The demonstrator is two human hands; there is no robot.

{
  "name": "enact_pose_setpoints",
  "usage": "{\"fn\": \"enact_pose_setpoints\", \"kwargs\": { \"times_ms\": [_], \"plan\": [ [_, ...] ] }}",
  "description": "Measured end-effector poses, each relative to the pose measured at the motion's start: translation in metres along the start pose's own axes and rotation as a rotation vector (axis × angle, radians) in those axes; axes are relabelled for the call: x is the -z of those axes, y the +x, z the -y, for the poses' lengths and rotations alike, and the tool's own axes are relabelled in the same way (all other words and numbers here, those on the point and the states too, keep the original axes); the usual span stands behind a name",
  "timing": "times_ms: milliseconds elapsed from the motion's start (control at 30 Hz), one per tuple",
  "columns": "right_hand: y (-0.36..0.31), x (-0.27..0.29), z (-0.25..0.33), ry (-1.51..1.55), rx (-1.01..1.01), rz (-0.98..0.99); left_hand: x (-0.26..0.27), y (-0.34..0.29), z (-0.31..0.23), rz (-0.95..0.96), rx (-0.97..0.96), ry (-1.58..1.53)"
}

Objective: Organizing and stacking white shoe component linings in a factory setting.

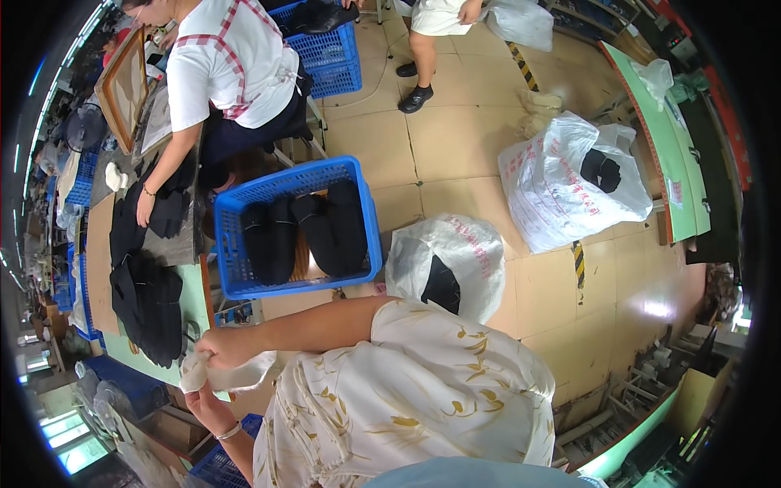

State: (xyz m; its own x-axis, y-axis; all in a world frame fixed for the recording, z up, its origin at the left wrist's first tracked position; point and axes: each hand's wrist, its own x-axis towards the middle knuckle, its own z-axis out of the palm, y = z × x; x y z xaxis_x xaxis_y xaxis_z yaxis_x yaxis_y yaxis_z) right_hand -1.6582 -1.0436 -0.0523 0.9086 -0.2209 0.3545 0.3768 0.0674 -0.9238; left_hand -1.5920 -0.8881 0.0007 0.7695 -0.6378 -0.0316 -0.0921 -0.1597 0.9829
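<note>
A length of white cloth [244,372] is held between my two hands at the near end of the table. My right hand [224,348] is closed on its upper part, where the cloth bunches. Just below, my left hand [207,404], with a bracelet at the wrist, pinches the bunched end; its fingertips are partly hidden by the cloth. Beside my hands, a stack of black fabric pieces [146,305] lies on the light green tabletop [194,297]. A pair of scissors or similar looped tool [191,332] shows only partly near my right hand.
A blue plastic crate [297,286] holding black bundles [329,228] stands beyond my right arm. Two white sacks [480,244] [537,195] with black fabric stand on the tiled floor. A seated co-worker [232,57] reaches over black fabric at the table; another person stands farther off.
</note>
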Motion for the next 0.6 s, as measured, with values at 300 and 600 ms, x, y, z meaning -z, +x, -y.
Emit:
{"fn": "enact_pose_setpoints", "kwargs": {
  "times_ms": [300, 600],
  "plan": [
    [-0.019, 0.000, -0.005, -0.082, -0.018, 0.002, -0.015, -0.021, 0.000, -0.034, 0.068, 0.056],
    [-0.031, 0.006, 0.007, 0.073, -0.149, 0.010, -0.021, -0.027, -0.001, -0.097, 0.020, 0.125]
  ]
}}
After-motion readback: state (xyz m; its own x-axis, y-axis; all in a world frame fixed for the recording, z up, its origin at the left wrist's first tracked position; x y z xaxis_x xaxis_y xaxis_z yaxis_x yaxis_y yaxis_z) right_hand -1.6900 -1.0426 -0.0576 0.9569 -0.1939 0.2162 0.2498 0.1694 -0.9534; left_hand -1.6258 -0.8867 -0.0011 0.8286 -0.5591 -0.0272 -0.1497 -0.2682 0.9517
